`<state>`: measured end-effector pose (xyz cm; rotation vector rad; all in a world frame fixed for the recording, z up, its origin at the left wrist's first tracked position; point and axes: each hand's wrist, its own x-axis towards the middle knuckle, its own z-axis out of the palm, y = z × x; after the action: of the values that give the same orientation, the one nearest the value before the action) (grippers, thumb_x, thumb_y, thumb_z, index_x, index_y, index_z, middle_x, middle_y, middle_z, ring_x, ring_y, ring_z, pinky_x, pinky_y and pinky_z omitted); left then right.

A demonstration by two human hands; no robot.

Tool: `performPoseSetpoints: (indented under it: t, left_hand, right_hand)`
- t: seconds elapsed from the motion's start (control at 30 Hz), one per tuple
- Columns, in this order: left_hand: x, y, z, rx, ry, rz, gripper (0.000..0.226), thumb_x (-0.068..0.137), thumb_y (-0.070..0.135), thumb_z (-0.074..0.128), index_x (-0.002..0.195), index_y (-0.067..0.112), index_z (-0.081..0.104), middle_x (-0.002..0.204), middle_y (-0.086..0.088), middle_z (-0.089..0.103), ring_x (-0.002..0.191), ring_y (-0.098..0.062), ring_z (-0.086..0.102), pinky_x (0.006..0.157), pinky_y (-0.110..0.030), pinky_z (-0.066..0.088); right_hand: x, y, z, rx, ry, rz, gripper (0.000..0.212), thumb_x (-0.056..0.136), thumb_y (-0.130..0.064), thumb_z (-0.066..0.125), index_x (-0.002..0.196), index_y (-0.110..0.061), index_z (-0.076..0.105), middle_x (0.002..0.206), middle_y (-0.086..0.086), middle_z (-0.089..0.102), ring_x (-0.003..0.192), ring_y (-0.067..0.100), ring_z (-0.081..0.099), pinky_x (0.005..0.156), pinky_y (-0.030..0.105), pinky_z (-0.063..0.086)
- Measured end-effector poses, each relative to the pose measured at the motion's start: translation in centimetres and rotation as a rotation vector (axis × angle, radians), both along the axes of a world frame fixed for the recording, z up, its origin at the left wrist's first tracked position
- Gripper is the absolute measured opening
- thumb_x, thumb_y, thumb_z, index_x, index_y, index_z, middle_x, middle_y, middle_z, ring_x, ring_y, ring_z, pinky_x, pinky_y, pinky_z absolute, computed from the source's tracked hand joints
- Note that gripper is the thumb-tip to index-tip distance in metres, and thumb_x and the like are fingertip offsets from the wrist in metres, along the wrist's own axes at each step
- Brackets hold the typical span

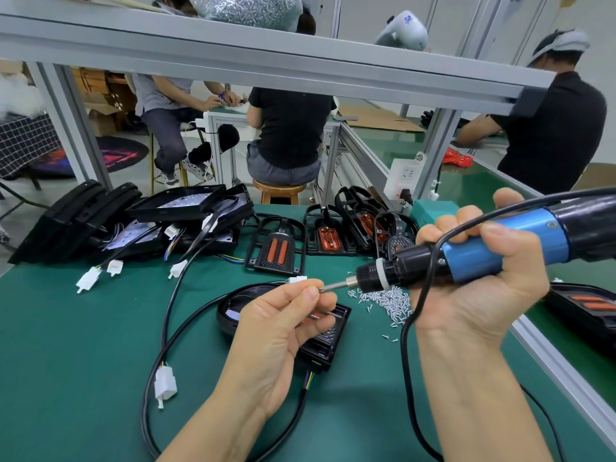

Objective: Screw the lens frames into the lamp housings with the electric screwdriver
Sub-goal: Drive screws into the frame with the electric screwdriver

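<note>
My right hand (480, 288) grips the blue and black electric screwdriver (500, 248), held level above the green mat with its bit pointing left. My left hand (283, 325) pinches something small at the bit's tip, probably a screw, between thumb and forefinger. Under my left hand lies a black lamp housing (320, 341) with a lens frame on it, partly hidden. Its black cable (166, 331) loops to a white connector (165, 383). A heap of small silver screws (390, 300) lies just right of the housing.
Black lens frames with orange lenses (275, 248) stand in a row behind. Stacked black housings with wires (140, 221) sit at the back left. An assembled lamp (586, 305) lies at the right beyond an aluminium rail (566, 371). Several people work at benches behind.
</note>
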<state>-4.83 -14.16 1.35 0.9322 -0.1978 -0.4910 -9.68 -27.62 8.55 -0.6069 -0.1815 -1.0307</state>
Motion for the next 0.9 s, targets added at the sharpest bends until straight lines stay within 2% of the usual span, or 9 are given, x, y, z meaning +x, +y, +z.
performPoseSetpoints:
  t: [0.27, 0.37, 0.43, 0.53, 0.6, 0.67, 0.77, 0.83, 0.9]
  left_hand:
    - [0.6, 1.1, 0.6, 0.167, -0.163, 0.081, 0.042, 0.064, 0.029, 0.08, 0.104, 0.019, 0.071, 0.099, -0.001, 0.074, 0.078, -0.009, 0.068, 0.064, -0.025, 0.057]
    - [3.0, 3.8, -0.4, 0.486, -0.301, 0.396, 0.045, 0.063, 0.043, 0.081, 0.103, 0.03, 0.067, 0.1, 0.01, 0.07, 0.079, 0.002, 0.062, 0.07, -0.021, 0.049]
    - [4.8, 5.8, -1.6, 0.817, -0.313, 0.495, 0.042, 0.075, 0.052, 0.072, 0.108, 0.031, 0.058, 0.103, 0.008, 0.062, 0.088, -0.004, 0.057, 0.079, -0.027, 0.04]
    - [6.3, 6.9, -3.3, 1.165, -0.242, 0.259, 0.067, 0.071, 0.079, 0.051, 0.116, 0.029, 0.049, 0.097, 0.005, 0.061, 0.096, -0.025, 0.06, 0.083, -0.041, 0.046]
    - [6.3, 6.2, -3.7, 1.265, -0.219, 0.13, 0.083, 0.06, 0.089, 0.044, 0.117, 0.029, 0.047, 0.094, 0.0, 0.065, 0.082, -0.028, 0.067, 0.072, -0.038, 0.052]
    - [6.4, 5.1, -3.8, 1.106, -0.122, 0.142, 0.08, 0.068, 0.075, 0.06, 0.127, 0.023, 0.044, 0.088, 0.001, 0.064, 0.056, -0.022, 0.065, 0.052, -0.029, 0.05]
    - [6.9, 3.9, -3.9, 0.783, 0.041, 0.134, 0.057, 0.067, 0.022, 0.083, 0.115, 0.006, 0.057, 0.084, -0.001, 0.069, 0.053, -0.014, 0.063, 0.045, -0.025, 0.05]
    - [6.9, 3.6, -4.2, 0.67, 0.048, 0.115, 0.037, 0.066, -0.005, 0.073, 0.099, 0.012, 0.067, 0.078, -0.004, 0.072, 0.057, -0.012, 0.065, 0.047, -0.026, 0.053]
    - [6.7, 3.5, -4.3, 0.603, 0.037, 0.075, 0.041, 0.07, -0.016, 0.066, 0.096, 0.016, 0.069, 0.079, -0.004, 0.074, 0.063, -0.015, 0.066, 0.052, -0.031, 0.057]
  right_hand:
    - [0.3, -0.4, -0.2, 0.028, 0.008, 0.006, 0.025, 0.071, -0.007, 0.04, 0.09, -0.016, 0.054, 0.057, -0.004, 0.046, 0.05, 0.009, 0.041, 0.053, 0.02, 0.037]
    - [0.2, -1.2, -0.1, 0.015, 0.008, -0.002, 0.025, 0.071, -0.007, 0.04, 0.091, -0.016, 0.053, 0.057, -0.004, 0.045, 0.051, 0.01, 0.04, 0.054, 0.022, 0.036]
    - [0.2, -1.6, -0.2, -0.004, 0.025, -0.017, 0.026, 0.071, -0.008, 0.039, 0.092, -0.016, 0.052, 0.057, -0.004, 0.045, 0.052, 0.01, 0.04, 0.054, 0.022, 0.036]
    - [0.4, -2.1, -0.6, -0.035, 0.07, -0.032, 0.027, 0.071, -0.007, 0.039, 0.094, -0.016, 0.051, 0.057, -0.005, 0.046, 0.052, 0.009, 0.041, 0.055, 0.021, 0.037]
    - [0.7, -2.2, -1.0, -0.045, 0.094, -0.031, 0.027, 0.071, -0.007, 0.039, 0.093, -0.016, 0.051, 0.057, -0.005, 0.045, 0.052, 0.009, 0.041, 0.056, 0.021, 0.037]
    - [1.0, -2.3, -1.2, -0.047, 0.108, -0.025, 0.028, 0.071, -0.007, 0.038, 0.093, -0.017, 0.052, 0.057, -0.005, 0.045, 0.051, 0.01, 0.04, 0.056, 0.021, 0.037]
    - [1.6, -2.1, -1.5, -0.067, 0.123, -0.029, 0.028, 0.07, -0.005, 0.039, 0.092, -0.017, 0.052, 0.057, -0.004, 0.044, 0.051, 0.01, 0.04, 0.055, 0.021, 0.038]
    - [1.9, -2.1, -1.8, -0.079, 0.13, -0.021, 0.029, 0.07, -0.005, 0.039, 0.092, -0.017, 0.052, 0.057, -0.004, 0.044, 0.051, 0.01, 0.04, 0.055, 0.021, 0.038]
    - [2.3, -2.1, -2.1, -0.094, 0.14, -0.021, 0.03, 0.069, -0.004, 0.039, 0.092, -0.017, 0.052, 0.057, -0.004, 0.045, 0.051, 0.01, 0.042, 0.055, 0.021, 0.039]
